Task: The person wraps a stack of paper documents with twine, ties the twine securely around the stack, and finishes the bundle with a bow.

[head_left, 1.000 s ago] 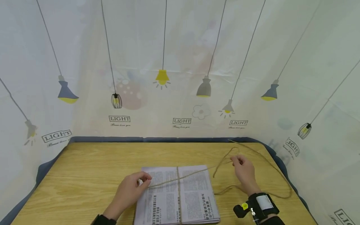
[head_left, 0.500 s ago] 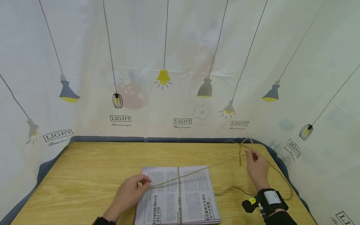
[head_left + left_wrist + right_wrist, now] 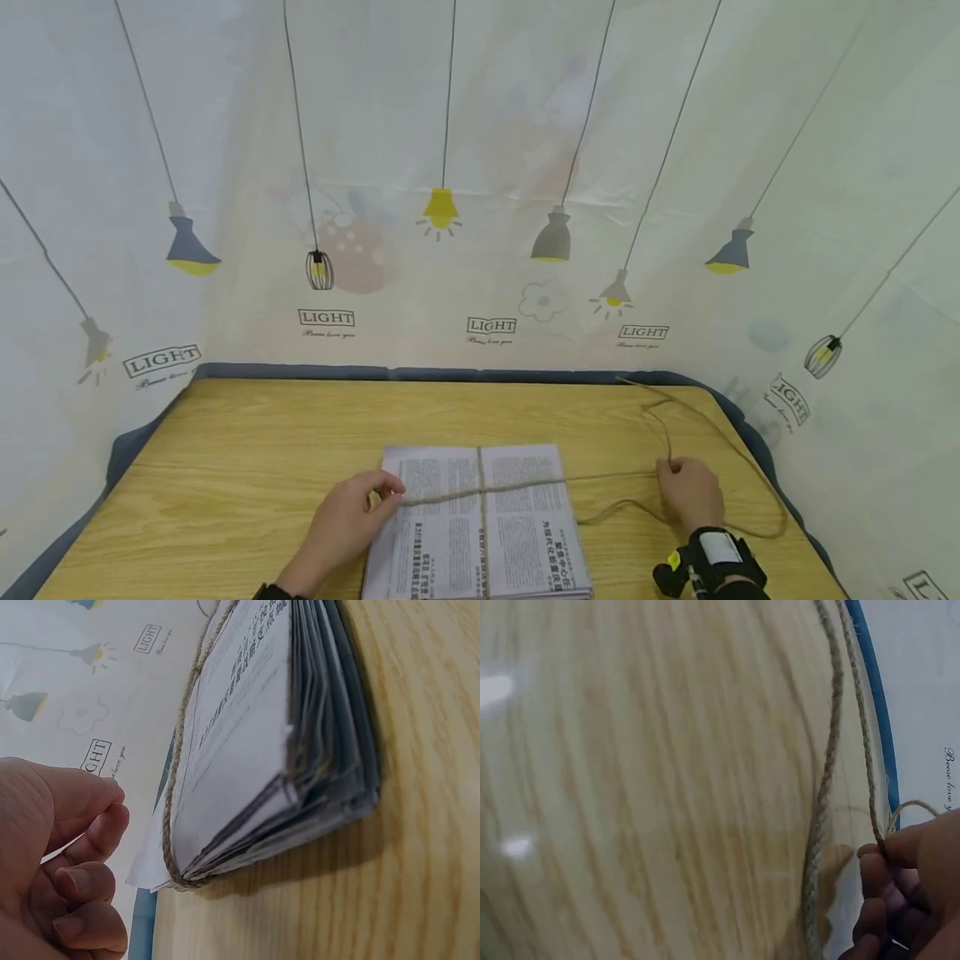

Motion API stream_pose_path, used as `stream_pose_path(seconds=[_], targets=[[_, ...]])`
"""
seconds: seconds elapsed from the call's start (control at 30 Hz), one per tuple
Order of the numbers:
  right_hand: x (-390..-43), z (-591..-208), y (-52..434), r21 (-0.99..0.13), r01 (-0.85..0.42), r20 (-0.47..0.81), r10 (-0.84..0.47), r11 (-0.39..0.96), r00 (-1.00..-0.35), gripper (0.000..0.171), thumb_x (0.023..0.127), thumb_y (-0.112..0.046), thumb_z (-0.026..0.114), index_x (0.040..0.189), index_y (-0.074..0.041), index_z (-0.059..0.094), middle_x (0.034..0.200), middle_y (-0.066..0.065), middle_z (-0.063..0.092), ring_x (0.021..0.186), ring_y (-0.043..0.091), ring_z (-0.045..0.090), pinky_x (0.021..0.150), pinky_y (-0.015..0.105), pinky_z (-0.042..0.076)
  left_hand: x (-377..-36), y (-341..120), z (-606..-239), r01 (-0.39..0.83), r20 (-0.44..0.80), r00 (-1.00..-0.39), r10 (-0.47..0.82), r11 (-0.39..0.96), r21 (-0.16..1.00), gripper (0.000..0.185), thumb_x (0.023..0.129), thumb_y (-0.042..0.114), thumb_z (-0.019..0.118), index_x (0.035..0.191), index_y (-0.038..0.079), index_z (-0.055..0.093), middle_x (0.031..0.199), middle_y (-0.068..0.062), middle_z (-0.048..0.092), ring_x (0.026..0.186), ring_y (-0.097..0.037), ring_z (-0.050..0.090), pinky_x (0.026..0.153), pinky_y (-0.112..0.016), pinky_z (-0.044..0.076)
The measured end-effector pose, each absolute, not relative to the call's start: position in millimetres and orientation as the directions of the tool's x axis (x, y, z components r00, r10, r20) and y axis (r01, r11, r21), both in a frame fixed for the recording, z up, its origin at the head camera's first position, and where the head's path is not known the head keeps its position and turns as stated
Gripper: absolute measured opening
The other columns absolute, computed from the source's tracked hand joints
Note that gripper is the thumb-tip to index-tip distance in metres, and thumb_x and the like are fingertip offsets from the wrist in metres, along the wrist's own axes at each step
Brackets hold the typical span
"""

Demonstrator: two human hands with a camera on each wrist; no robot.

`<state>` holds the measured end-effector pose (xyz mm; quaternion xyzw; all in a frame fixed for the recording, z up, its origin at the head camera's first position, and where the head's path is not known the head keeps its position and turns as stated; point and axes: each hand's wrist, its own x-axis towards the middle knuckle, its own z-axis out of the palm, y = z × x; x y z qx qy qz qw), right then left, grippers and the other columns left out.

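Note:
A stack of newspapers [image 3: 525, 542] lies at the table's near middle, with twine [image 3: 517, 485] crossing over another strand running front to back. In the left wrist view the twine [image 3: 171, 802] bends round the stack's edge. My left hand [image 3: 348, 517] is over the stack's left edge, thumb and forefinger together. The left wrist view shows that hand [image 3: 64, 855] apart from the twine, fingers loosely curled, nothing visibly held. To the right of the stack, my right hand [image 3: 692, 496] pinches the twine. Its thumb and forefinger hold the thinner-looking strand [image 3: 864, 727] in the right wrist view.
Loose twine [image 3: 750, 458] curves over the right part of the wooden table [image 3: 262, 433]. A dark blue border [image 3: 495, 375] runs along the table's far edge, in front of a cloth backdrop [image 3: 405, 333] printed with lamps.
My right hand has moved right and away, then back toward me, drawing the twine. The twine now crosses the stack at a flatter slant. My left hand has stayed nearly still.

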<state>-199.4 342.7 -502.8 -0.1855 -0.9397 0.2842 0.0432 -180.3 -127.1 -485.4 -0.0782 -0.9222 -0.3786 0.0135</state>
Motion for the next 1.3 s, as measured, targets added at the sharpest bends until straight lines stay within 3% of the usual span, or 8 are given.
stream_pose_path(seconds=[0.07,0.13,0.27,0.5,0.97,1.17,1.3], targets=[[-200.9,-505.0,344.3,-0.511,0.389,-0.1,0.396,0.767,-0.913,0.041,0.097,-0.029,0.044,0.061,-0.013,0.052,0.051,-0.001,0.043,0.049,0.018,0.044,0.048,0.029,0.032,-180.6,-127.2,-487.0,0.158,0.087,-0.987,0.137,0.702,0.694,0.003,0.087,0.021,0.073,0.09,0.02,0.072,0.076,0.015,0.06,0.053,-0.004,0.041,0.052,-0.02,0.035],[-201.4,-506.4,345.8,-0.48,0.428,-0.156,0.406,0.766,-0.9,0.042,0.096,-0.03,0.041,0.057,-0.017,0.044,0.049,-0.002,0.038,0.048,0.018,0.043,0.047,0.029,0.031,-180.8,-127.7,-487.8,0.154,0.082,-0.987,0.136,0.704,0.693,0.004,0.087,0.022,0.072,0.091,0.02,0.072,0.076,0.016,0.06,0.053,-0.004,0.041,0.051,-0.02,0.035],[-200.5,-509.0,347.5,-0.435,0.457,-0.198,0.413,0.776,-0.889,0.042,0.095,-0.03,0.038,0.056,-0.016,0.045,0.05,0.001,0.042,0.049,0.022,0.046,0.046,0.031,0.033,-180.3,-127.8,-488.3,0.157,0.081,-0.987,0.141,0.702,0.694,0.005,0.087,0.023,0.072,0.091,0.019,0.072,0.075,0.015,0.06,0.052,-0.004,0.04,0.05,-0.02,0.035],[-202.2,-514.1,344.3,-0.371,0.42,-0.155,0.391,0.828,-0.907,0.042,0.097,-0.031,0.041,0.06,-0.013,0.044,0.054,0.003,0.04,0.05,0.024,0.048,0.047,0.032,0.034,-178.8,-128.4,-488.4,0.144,0.066,-0.988,0.139,0.691,0.708,0.007,0.088,0.026,0.072,0.09,0.018,0.072,0.075,0.015,0.059,0.051,-0.004,0.04,0.049,-0.02,0.035],[-197.3,-511.6,340.8,-0.374,0.39,-0.117,0.374,0.842,-0.92,0.044,0.097,-0.038,0.053,0.061,-0.013,0.046,0.052,-0.001,0.037,0.047,0.019,0.043,0.045,0.029,0.032,-178.6,-127.6,-487.8,0.138,0.06,-0.989,0.137,0.689,0.711,0.006,0.088,0.024,0.071,0.091,0.019,0.072,0.076,0.014,0.059,0.05,-0.004,0.04,0.048,-0.02,0.035],[-196.1,-506.5,338.9,-0.405,0.344,-0.066,0.348,0.847,-0.935,0.043,0.098,-0.037,0.05,0.063,-0.012,0.048,0.052,0.001,0.043,0.047,0.018,0.043,0.044,0.029,0.031,-180.2,-128.0,-489.9,0.136,0.059,-0.989,0.136,0.682,0.719,0.005,0.089,0.024,0.071,0.091,0.02,0.072,0.077,0.014,0.06,0.049,-0.004,0.04,0.047,-0.02,0.035],[-190.3,-504.5,347.5,-0.403,0.374,-0.06,0.383,0.836,-0.922,0.042,0.099,-0.033,0.046,0.061,-0.014,0.044,0.051,-0.001,0.037,0.045,0.016,0.037,0.043,0.027,0.027,-181.3,-127.9,-491.3,0.14,0.064,-0.989,0.134,0.69,0.71,0.003,0.088,0.022,0.072,0.091,0.022,0.072,0.076,0.014,0.059,0.05,-0.004,0.04,0.048,-0.02,0.035]])
